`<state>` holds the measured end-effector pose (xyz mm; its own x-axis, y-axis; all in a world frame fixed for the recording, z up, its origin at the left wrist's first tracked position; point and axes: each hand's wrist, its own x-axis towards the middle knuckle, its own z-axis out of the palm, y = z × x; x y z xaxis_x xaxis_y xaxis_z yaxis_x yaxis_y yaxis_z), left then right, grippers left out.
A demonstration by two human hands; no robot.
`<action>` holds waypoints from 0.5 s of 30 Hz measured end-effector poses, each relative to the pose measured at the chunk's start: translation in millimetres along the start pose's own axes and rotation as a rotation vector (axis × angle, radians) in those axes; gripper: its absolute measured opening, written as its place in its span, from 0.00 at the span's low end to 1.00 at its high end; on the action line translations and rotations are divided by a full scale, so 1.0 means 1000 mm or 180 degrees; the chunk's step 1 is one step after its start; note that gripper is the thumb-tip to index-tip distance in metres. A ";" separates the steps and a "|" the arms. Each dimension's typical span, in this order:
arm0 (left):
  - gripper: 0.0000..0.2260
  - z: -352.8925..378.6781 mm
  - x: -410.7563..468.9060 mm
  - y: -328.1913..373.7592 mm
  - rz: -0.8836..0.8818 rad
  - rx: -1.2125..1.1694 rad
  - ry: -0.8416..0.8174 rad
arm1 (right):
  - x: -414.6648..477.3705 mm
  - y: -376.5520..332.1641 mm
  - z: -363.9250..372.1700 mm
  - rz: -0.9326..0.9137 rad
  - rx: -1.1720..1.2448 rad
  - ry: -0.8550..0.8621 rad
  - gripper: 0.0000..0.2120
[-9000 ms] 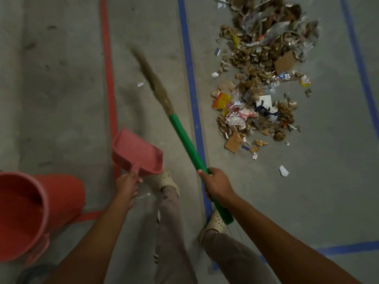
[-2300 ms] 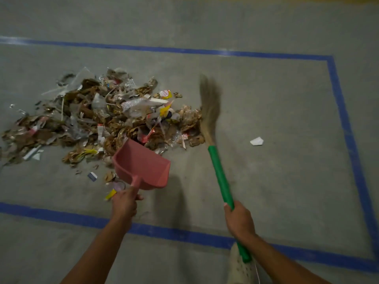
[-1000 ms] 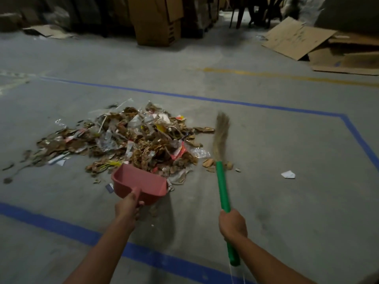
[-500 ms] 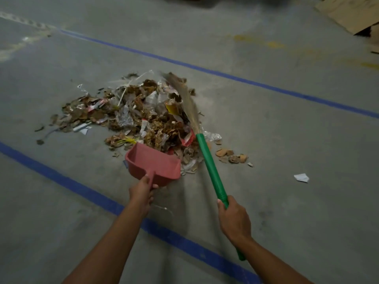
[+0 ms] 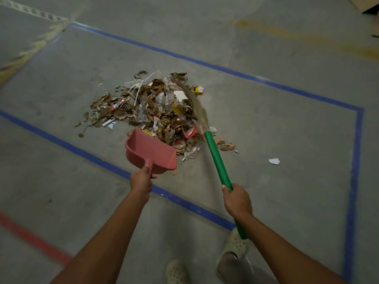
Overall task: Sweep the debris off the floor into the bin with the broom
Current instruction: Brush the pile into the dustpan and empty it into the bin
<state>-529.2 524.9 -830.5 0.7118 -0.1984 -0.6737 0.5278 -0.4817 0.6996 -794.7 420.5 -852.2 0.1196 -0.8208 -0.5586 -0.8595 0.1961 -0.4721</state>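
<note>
broom bristles (image 5: 197, 106): blurred | cardboard (image 5: 364, 3), perhaps: cut off top-right | red line (image 5: 30, 238): blurred

Pink dustpan (image 5: 150, 153), green-handled broom (image 5: 218, 161), blue tape lines (image 5: 353, 171) on grey floor (image 5: 276, 124).

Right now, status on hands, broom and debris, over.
Left hand grips dustpan; right hand grips broom. Bristles on debris pile. Stray paper scrap apart, right.

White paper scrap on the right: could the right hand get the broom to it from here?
Probably yes. The right hand grips the broom handle, and the white scrap lies on bare floor to its right, nothing between. The bristles, resting on the debris pile, would need swinging over.
</note>
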 end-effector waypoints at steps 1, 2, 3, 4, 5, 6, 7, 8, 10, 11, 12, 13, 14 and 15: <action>0.13 -0.003 -0.012 0.005 -0.0021 0.0046 -0.0011 | -0.009 0.001 -0.012 0.0120 0.0080 0.0005 0.17; 0.14 -0.005 -0.024 0.009 -0.0043 0.0081 -0.0027 | -0.016 0.003 -0.023 0.0234 0.0167 0.0024 0.17; 0.14 -0.007 -0.034 0.010 -0.0072 0.0089 -0.0042 | -0.023 0.006 -0.033 0.0376 0.0250 0.0027 0.18; 0.15 -0.009 -0.044 0.011 -0.0091 0.0056 -0.0058 | -0.027 0.010 -0.042 0.0490 0.0323 0.0032 0.18; 0.16 -0.010 -0.052 0.012 -0.0107 0.0001 -0.0066 | -0.030 0.013 -0.051 0.0633 0.0385 0.0014 0.19; 0.16 -0.011 -0.060 0.012 -0.0138 -0.0052 -0.0056 | -0.032 0.018 -0.060 0.0781 0.0436 -0.0007 0.20; 0.16 -0.010 -0.066 0.012 -0.0171 -0.0090 -0.0041 | -0.033 0.022 -0.068 0.0963 0.0477 -0.0031 0.20; 0.15 -0.009 -0.071 0.011 -0.0211 -0.0101 -0.0041 | -0.032 0.030 -0.075 0.1127 0.0504 -0.0027 0.21; 0.14 -0.005 -0.080 0.009 -0.0322 -0.0078 -0.0020 | -0.027 0.046 -0.088 0.1447 0.0547 -0.0064 0.22; 0.13 -0.001 -0.082 0.007 -0.0365 -0.0058 -0.0009 | -0.023 0.056 -0.093 0.1611 0.0582 -0.0038 0.22; 0.12 0.003 -0.083 0.006 -0.0403 -0.0056 -0.0019 | -0.018 0.065 -0.097 0.1783 0.0634 0.0016 0.22; 0.11 0.008 -0.083 0.004 -0.0440 -0.0074 -0.0034 | -0.011 0.075 -0.100 0.1949 0.0678 0.0075 0.22; 0.10 0.014 -0.083 0.002 -0.0479 -0.0093 -0.0045 | -0.005 0.083 -0.102 0.2108 0.0729 0.0143 0.22; 0.10 0.021 -0.081 -0.002 -0.0518 -0.0107 -0.0051 | 0.000 0.090 -0.104 0.2270 0.0766 0.0214 0.21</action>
<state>-597.6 524.3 -782.0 0.6084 -0.1338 -0.7823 0.6509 -0.4799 0.5883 -923.4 381.9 -823.8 -0.4621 -0.4806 -0.7453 -0.5839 0.7974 -0.1521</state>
